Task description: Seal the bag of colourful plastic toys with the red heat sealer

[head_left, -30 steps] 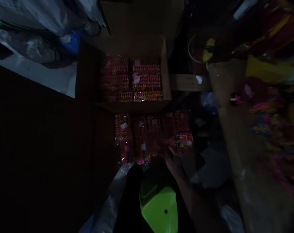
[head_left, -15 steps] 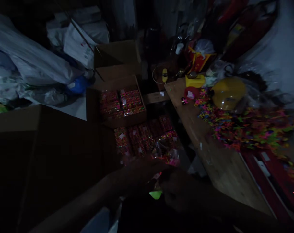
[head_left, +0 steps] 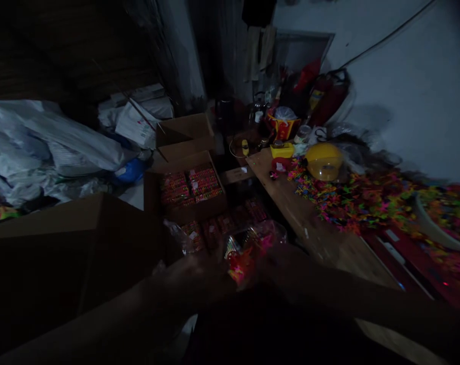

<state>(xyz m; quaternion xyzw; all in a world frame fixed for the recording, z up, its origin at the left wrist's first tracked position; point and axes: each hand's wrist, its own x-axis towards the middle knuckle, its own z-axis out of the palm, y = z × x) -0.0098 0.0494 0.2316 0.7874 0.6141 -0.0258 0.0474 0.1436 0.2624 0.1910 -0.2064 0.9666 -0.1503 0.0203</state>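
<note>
— Dim storeroom: what stands where?
— Wooden table at right with strewn neon pieces and yellow dome; open carton of packed sets on the floor.
— Hands?
— Left hand and right hand meet low centre around a clear packet of neon pieces; the grip itself is too dark to tell.

Wooden tabletop at right: heaped bright plastic pieces, yellow dome. Floor: open carton, packet rows.
</note>
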